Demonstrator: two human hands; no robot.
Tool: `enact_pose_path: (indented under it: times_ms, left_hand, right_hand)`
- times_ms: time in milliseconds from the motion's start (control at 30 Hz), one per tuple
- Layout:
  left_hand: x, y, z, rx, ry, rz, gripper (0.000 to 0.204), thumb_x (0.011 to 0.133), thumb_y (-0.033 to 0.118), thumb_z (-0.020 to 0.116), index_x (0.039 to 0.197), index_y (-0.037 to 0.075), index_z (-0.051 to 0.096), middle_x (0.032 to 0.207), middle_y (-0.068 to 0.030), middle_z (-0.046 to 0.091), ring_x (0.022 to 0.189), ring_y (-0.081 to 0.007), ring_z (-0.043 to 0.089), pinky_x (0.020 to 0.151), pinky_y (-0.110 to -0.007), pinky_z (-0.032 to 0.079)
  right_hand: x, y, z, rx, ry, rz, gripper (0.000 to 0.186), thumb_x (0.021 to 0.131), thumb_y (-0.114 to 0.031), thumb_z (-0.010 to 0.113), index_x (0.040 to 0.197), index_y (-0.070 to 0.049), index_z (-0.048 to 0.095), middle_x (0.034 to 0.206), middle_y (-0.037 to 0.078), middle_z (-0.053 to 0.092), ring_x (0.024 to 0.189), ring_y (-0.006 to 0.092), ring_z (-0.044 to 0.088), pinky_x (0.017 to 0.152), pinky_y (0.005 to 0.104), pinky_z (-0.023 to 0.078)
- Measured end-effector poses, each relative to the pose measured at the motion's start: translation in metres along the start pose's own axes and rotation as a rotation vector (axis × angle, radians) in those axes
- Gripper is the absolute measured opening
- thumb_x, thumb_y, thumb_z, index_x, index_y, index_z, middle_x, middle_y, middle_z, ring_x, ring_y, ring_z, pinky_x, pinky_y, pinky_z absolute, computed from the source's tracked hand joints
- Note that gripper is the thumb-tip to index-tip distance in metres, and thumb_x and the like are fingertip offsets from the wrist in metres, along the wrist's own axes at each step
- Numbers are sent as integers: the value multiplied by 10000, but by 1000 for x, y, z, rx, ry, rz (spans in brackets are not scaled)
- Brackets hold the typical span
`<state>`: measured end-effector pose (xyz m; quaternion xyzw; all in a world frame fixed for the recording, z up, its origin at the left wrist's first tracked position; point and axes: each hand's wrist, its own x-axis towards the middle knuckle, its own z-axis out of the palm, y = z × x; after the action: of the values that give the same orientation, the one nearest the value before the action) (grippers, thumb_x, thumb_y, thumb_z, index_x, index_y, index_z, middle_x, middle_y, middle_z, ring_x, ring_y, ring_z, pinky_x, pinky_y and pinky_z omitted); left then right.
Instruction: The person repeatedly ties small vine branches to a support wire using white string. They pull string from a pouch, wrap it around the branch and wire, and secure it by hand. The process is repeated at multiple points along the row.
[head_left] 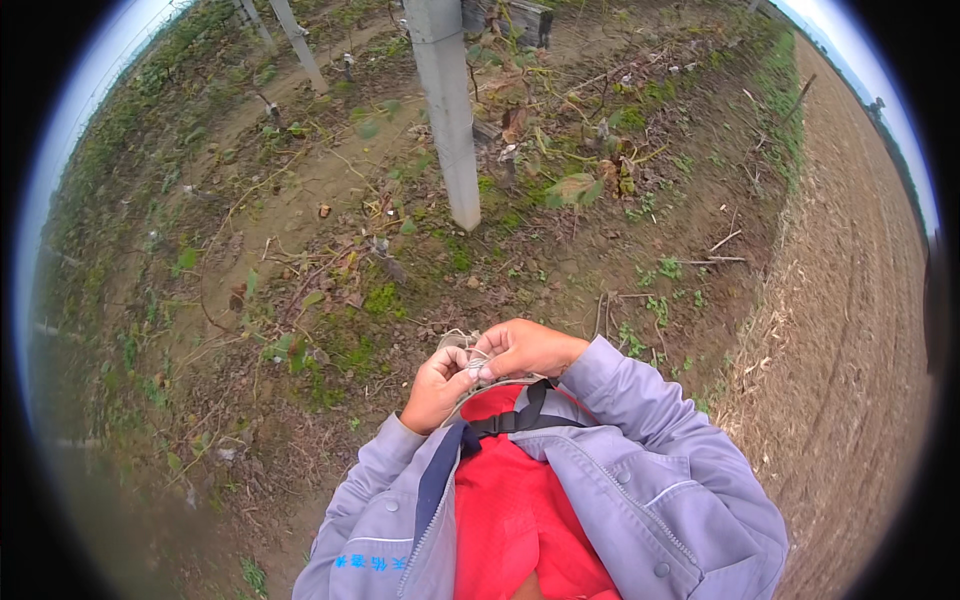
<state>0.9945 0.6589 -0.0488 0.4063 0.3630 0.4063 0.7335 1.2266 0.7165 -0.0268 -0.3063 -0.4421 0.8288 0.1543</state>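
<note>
In front of my waist, my left hand [436, 388] and my right hand [530, 347] meet with their fingertips pinched together. Between them is a thin pale cord [477, 362], looped in small strands around the fingers. Both hands are closed on it; how it is knotted or wound is too small to tell. A black strap with a buckle [500, 422] crosses my red shirt just below the hands. Part of a tan edge [458, 402] curves beneath my left hand, and I cannot make out what it belongs to.
Ahead stands a grey concrete post [447, 120], with weathered wood boards [515, 20] at its upper part. Vines with yellowing leaves [577, 188] trail over soil and moss. More posts [300, 45] rise at the far left. On the right runs a strip of bare brown field [845, 330].
</note>
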Motion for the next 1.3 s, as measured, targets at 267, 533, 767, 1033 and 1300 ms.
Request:
enact_pose_path:
  times_ms: [267,533,767,1033,1300]
  left_hand:
    - [8,-5,5,-29,115,-95,241,1047,211,677,1187,67,544,1027,-36,663,916,-112,651,730,-266,560]
    - [9,-12,1,-115,112,-166,243,1072,166,638,1256,7,633,1102,-65,724,932,-129,717,709,-257,603]
    - [11,-17,3,-173,193,-218,211,1088,167,604,1233,18,640,1076,-51,731,888,-117,715,687,-248,594]
    - [9,-17,4,-231,240,-244,218,1091,206,598,1234,43,621,1059,-59,746,897,-130,736,707,-269,609]
    - [5,-16,13,-321,214,-346,178,1083,208,619,1187,63,625,1044,-66,753,888,-125,729,708,-265,601]
  right_hand:
    - [-2,3,8,43,325,0,280,935,-190,801,1140,-4,757,924,7,737,685,34,557,550,211,392]
    - [0,21,5,38,418,-16,277,972,-186,756,1205,-37,770,919,-7,741,690,50,578,564,240,422]
    - [1,31,12,-779,480,-417,327,988,-219,687,1224,3,728,1001,180,746,917,307,711,810,416,558]
    - [0,37,25,-1119,432,-446,363,994,-194,648,1308,-12,661,1049,201,711,964,399,682,834,483,556]
    - [-5,44,17,-1147,436,-439,213,954,-154,638,1099,-24,724,921,191,686,892,412,664,779,508,548]
